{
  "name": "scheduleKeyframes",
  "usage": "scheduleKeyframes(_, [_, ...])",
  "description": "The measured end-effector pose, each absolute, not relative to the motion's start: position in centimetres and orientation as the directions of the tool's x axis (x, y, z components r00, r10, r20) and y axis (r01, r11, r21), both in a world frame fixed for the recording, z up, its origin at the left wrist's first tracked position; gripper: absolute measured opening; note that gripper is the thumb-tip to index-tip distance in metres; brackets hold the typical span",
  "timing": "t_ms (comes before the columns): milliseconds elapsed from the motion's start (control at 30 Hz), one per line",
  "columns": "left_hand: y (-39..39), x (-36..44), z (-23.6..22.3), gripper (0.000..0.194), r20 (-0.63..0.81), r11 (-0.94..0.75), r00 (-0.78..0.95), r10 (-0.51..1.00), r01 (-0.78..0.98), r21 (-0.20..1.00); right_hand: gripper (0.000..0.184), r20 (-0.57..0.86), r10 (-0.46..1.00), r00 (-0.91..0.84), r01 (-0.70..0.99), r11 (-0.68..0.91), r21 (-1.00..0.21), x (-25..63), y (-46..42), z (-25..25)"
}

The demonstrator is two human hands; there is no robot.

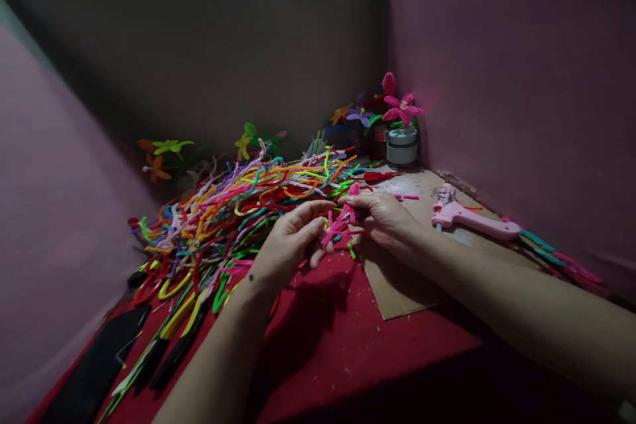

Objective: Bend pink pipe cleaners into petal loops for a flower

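Observation:
Both hands hold up a pink pipe-cleaner flower [338,228] over the red cloth, its petals and stems bunched and partly covered by fingers. My left hand [295,232] pinches the flower's left side between thumb and fingers. From the right, my right hand [382,215] is closed on its upper part, where a rounded pink petal [354,189] sticks up above the fingertips. Just beyond my left hand lies a large heap of many-coloured pipe cleaners [238,189]. A small green piece [352,250] is below the flower.
A pink glue gun [472,220] rests on a cardboard sheet [397,295] at right. Behind stands a grey pot [402,148] with a pink flower [401,108]. Yellow-and-black handled pliers [183,324] and a black flat object [99,364] lie at left on the red cloth [348,344]. Walls enclose the back.

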State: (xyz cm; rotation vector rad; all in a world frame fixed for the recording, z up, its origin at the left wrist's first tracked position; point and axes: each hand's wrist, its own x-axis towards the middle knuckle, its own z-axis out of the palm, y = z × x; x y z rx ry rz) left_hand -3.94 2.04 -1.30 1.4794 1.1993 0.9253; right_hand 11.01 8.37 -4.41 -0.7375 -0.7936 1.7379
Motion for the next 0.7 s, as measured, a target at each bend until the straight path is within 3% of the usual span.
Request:
scheduleKeyframes(167, [2.4, -4.9, -1.2, 0.017, 0.232, -0.362, 0.315, 0.920, 0.459, 0.811, 0.006, -0.169, 0.926, -0.337, -0.543, -0.337, -0.769, 11.1, 8.9, -4.8])
scheduleKeyframes(267, [2.4, -4.8, -1.5, 0.018, 0.353, -0.534, 0.410, 0.841, 0.528, 0.660, 0.008, -0.178, 0.911, -0.372, -0.555, -0.372, -0.745, 11.0, 8.9, -4.9])
scheduleKeyframes(400, [2.6, -4.7, -2.1, 0.019, 0.427, -0.626, 0.457, 0.780, 0.570, 0.533, 0.011, -0.199, 0.889, -0.412, -0.549, -0.416, -0.725, 10.8, 8.6, -4.7])
scheduleKeyframes(500, [2.6, -4.7, -2.2, 0.016, 0.491, -0.658, 0.438, 0.753, 0.530, 0.535, 0.011, -0.188, 0.874, -0.448, -0.532, -0.430, -0.729, 10.6, 8.5, -4.9])
scheduleKeyframes(700, [1.7, -4.5, -0.8, 0.015, 0.483, -0.591, 0.343, 0.806, 0.437, 0.678, 0.013, -0.163, 0.844, -0.511, -0.458, -0.427, -0.780, 10.7, 7.6, -4.5])
